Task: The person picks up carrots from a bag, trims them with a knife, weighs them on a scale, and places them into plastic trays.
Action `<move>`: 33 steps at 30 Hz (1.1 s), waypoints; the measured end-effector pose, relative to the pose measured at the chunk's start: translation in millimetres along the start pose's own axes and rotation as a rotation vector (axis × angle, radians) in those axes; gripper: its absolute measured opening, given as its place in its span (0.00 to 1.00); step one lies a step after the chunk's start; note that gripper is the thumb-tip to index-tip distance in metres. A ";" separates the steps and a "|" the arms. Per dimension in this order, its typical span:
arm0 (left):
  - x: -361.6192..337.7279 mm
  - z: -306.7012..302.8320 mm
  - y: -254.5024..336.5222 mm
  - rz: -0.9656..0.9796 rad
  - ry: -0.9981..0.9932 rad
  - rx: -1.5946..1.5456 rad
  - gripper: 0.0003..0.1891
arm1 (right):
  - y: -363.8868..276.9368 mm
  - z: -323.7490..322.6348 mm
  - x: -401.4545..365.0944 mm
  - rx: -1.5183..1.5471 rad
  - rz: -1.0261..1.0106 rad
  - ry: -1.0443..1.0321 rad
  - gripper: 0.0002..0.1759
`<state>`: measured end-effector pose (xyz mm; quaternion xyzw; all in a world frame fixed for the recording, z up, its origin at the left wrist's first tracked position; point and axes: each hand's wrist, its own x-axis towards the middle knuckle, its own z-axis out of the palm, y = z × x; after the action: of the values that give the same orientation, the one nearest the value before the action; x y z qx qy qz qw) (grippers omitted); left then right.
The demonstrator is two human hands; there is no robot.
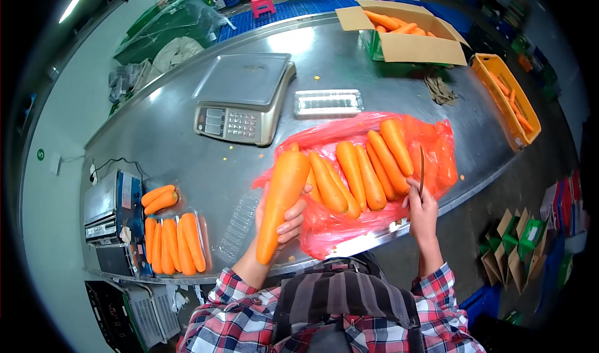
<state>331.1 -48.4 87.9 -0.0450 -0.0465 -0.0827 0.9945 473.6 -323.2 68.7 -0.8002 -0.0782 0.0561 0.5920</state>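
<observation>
My left hand [290,222] is wrapped round a large carrot [282,197], held up near the table's front edge. In my right hand [422,211] is a knife [422,172], its thin dark blade pointing up. Between my hands, several carrots [350,175] lie side by side on a red plastic bag [331,231], spread on the metal table [187,166]. A clear plastic tray [240,225] lies left of my left hand, and further left is a tray of carrots [178,244] with more carrots [160,198] behind it.
A weighing scale [243,97] and a clear container [328,103] stand beyond the bag. At the back right are a cardboard box [424,47] and an orange crate [521,142], both holding carrots. A crumpled cloth [440,90] lies near the box. Packing equipment [112,203] stands at the left.
</observation>
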 end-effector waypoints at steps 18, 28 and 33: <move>104.3 -20.2 258.1 0.558 0.903 2.773 0.33 | -18.8 4.1 -20.9 -0.192 -0.031 -0.025 0.10; 143.5 -13.7 301.6 0.539 1.097 3.051 0.31 | -8.4 0.6 -14.2 -0.159 0.089 0.025 0.10; 103.5 42.0 356.8 0.892 0.995 2.793 0.27 | -15.1 14.6 3.5 -0.155 0.042 -0.071 0.10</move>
<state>489.3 289.6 110.7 0.9090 0.2570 0.3120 0.1019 473.5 -304.4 78.9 -0.8426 -0.0864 0.0905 0.5238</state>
